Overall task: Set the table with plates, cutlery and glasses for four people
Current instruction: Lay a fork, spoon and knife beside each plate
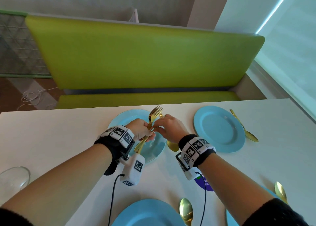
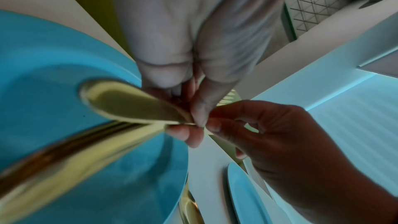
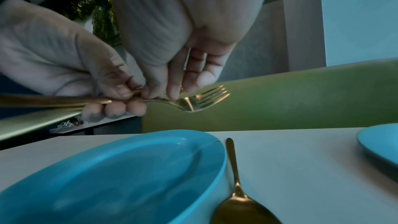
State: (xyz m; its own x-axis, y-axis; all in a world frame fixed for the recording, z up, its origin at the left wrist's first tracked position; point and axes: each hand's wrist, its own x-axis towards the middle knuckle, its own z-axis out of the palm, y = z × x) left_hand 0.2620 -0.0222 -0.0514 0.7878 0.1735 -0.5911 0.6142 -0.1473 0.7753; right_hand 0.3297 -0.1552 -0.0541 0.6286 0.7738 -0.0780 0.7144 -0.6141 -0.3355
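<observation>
My left hand (image 1: 145,131) grips a bundle of gold forks (image 1: 154,114) above the far-left blue plate (image 1: 154,150), tines pointing away. My right hand (image 1: 166,125) pinches one fork's neck in that bundle with thumb and forefinger. In the right wrist view the fork tines (image 3: 206,98) stick out past both hands over the plate (image 3: 129,168). In the left wrist view the fork handles (image 2: 75,142) run toward the camera. A gold spoon (image 1: 171,146) lies right of this plate. Blue plates lie at far right (image 1: 218,129), near centre (image 1: 147,213) and near right (image 1: 230,217), each with a spoon.
A clear glass (image 1: 14,178) stands at the table's near left. A purple sticker (image 1: 204,183) marks the white table (image 1: 51,131). A green bench (image 1: 145,55) runs along the far side. A white cord (image 1: 32,96) lies on the floor at left.
</observation>
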